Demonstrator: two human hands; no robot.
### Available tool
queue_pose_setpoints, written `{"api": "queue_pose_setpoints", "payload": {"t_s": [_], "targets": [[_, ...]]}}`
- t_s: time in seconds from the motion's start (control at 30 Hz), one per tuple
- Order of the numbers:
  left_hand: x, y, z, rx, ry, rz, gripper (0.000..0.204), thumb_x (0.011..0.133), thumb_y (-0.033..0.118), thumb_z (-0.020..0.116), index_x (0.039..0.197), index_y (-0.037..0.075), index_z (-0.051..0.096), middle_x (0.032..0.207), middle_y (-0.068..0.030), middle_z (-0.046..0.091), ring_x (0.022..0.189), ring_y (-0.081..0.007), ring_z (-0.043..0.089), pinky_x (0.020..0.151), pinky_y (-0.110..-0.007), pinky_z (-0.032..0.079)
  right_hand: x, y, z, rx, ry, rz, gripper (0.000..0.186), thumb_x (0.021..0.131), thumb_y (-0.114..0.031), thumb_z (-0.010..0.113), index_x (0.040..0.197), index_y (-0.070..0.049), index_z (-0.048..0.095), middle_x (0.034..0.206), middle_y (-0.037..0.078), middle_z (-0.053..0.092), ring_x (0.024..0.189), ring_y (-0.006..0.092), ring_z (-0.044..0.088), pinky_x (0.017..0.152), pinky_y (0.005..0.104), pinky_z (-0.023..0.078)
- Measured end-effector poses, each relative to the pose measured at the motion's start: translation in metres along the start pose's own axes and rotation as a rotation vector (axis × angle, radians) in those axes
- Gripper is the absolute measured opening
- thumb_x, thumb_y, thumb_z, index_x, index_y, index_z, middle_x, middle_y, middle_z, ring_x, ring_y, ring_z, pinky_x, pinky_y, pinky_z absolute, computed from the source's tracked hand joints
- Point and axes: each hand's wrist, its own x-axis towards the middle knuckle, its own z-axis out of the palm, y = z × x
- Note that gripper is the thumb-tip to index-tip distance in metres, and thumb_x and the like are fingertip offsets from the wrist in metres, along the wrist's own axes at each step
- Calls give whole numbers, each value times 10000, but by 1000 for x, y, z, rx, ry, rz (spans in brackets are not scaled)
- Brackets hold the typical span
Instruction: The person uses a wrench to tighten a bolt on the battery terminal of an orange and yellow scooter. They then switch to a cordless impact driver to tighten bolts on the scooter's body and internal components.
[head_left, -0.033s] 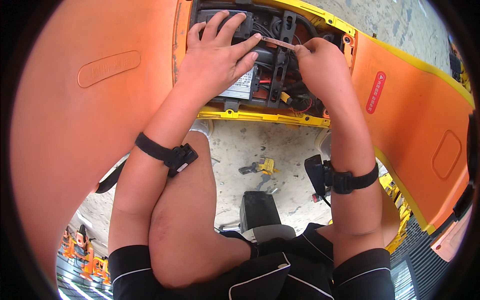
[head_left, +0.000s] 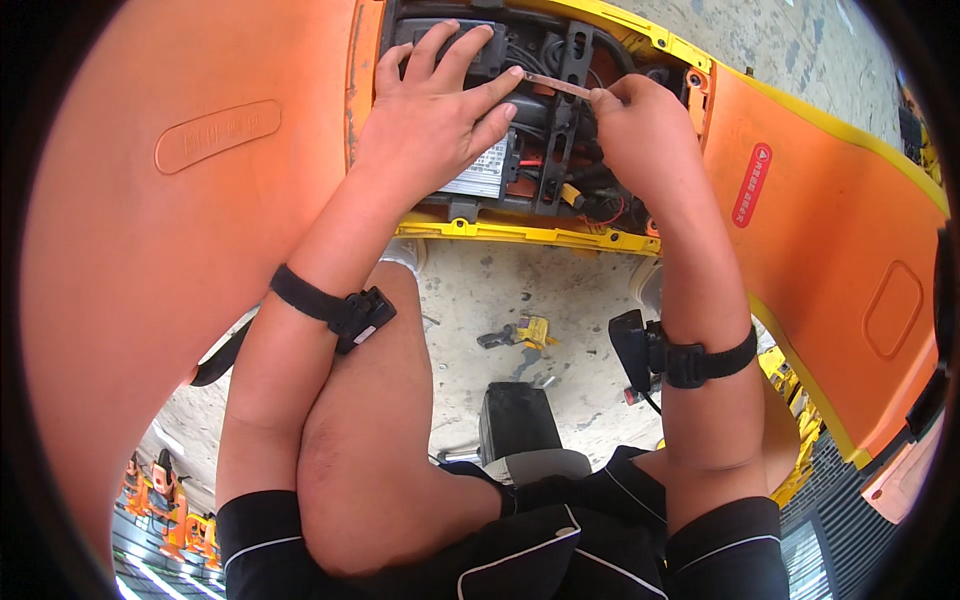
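An open compartment with a yellow rim (head_left: 540,228) holds dark cables, a black perforated bracket (head_left: 553,175) and a silver finned box (head_left: 478,172). My left hand (head_left: 425,125) lies with fingers spread over a black housing (head_left: 490,40) inside, its index fingertip at one end of a thin metal tool (head_left: 555,85). My right hand (head_left: 645,135) is closed on the other end of that tool, at the bracket's right. A yellow connector (head_left: 570,195) sits below the hands, beside thin red wires.
Large orange panels (head_left: 170,240) flank the compartment on both sides. On the scuffed floor lie a yellow and black object (head_left: 530,332) and, between my legs, a black block (head_left: 515,420). Orange and yellow machinery (head_left: 165,490) shows at the lower edges.
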Motion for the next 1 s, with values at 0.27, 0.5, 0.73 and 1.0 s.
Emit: {"api": "queue_pose_setpoints", "payload": {"t_s": [0.27,0.5,0.73,1.0], "targets": [[-4,2,7,-2,-28,-25,374,1031,433,541,1360,334,688,1556,-41,466,1482,-261,335,1179,-517,233,3,-7,-2,-141,80,-110,273,970,-206,603,1085,3,735,1005,249,736,992,422,701,920,471,544],[-1,4,5,-9,-32,-10,383,1045,431,504,1373,338,677,1565,-46,458,1496,-266,319,1194,-523,212,13,-3,-7,-189,55,-193,240,961,-197,605,1055,-14,728,999,235,736,990,423,697,907,482,542],[-2,6,8,-2,5,-21,387,1041,418,501,1381,341,669,1563,-45,456,1492,-265,329,1199,-519,213,34,2,-9,-276,89,-339,219,956,-195,608,1025,-21,722,995,232,733,973,421,695,877,494,546],[0,9,8,-5,3,-41,415,1011,372,535,1412,338,636,1556,-41,459,1488,-263,339,1206,-521,212,57,1,-10,-239,100,-410,238,960,-224,618,1043,-34,736,974,227,737,951,418,700,864,487,552]]}}
